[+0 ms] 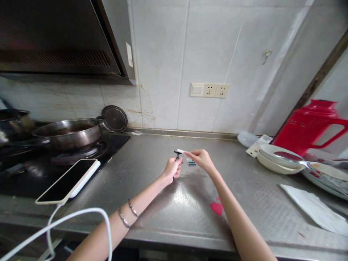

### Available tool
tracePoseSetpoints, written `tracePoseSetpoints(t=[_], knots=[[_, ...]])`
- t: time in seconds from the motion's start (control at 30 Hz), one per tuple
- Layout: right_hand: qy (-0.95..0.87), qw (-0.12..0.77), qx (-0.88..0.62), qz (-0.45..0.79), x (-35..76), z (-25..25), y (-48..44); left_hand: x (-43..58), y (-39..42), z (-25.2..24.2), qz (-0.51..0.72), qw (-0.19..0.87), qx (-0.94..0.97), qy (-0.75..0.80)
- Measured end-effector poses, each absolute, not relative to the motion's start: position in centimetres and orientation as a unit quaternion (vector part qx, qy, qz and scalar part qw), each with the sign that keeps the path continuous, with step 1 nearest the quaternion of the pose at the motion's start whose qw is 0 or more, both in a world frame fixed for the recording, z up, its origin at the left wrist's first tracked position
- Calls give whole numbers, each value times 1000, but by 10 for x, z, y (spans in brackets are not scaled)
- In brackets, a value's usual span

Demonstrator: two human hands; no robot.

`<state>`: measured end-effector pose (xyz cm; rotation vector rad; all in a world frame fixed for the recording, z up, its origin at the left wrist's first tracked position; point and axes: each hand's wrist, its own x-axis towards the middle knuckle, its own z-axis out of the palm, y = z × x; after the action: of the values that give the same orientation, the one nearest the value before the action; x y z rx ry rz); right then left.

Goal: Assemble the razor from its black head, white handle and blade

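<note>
My left hand is wrapped round the handle of a black T-shaped razor, its head pointing up. From the right, my right hand pinches a small white stick-like piece between thumb and fingertips. This piece lies against or just over the razor's head; whether they touch I cannot tell. Just behind and below the right fingers, a small clear pack with dark strips rests on the steel counter. Two silver bracelets circle my left wrist.
At left, a phone with a white cable lies by the stove, where a steel pan stands. Stacked bowls, a red thermos and a white paper sheet are at right. A pink heart is near my right forearm.
</note>
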<state>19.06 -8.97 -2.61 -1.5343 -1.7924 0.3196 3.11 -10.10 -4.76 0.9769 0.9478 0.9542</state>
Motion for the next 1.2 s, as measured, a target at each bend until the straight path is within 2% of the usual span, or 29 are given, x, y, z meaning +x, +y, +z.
tracePoseSetpoints(t=[0.13, 0.3, 0.57, 0.73, 0.97, 1.2], knots=[[-691, 360, -618, 105, 197, -27, -90, 28, -97, -46, 460, 659, 426, 415], [-697, 394, -590, 107, 186, -27, -91, 33, -101, -51, 431, 658, 437, 437], [-691, 365, -619, 77, 203, -27, -90, 29, -98, -45, 481, 635, 431, 424], [-700, 411, -573, 113, 189, -27, -91, 30, -99, -46, 455, 642, 437, 436], [-684, 378, -614, 112, 203, -26, -91, 27, -97, -44, 491, 640, 434, 400], [-705, 411, -562, 134, 186, -28, -91, 32, -101, -47, 444, 648, 454, 419]])
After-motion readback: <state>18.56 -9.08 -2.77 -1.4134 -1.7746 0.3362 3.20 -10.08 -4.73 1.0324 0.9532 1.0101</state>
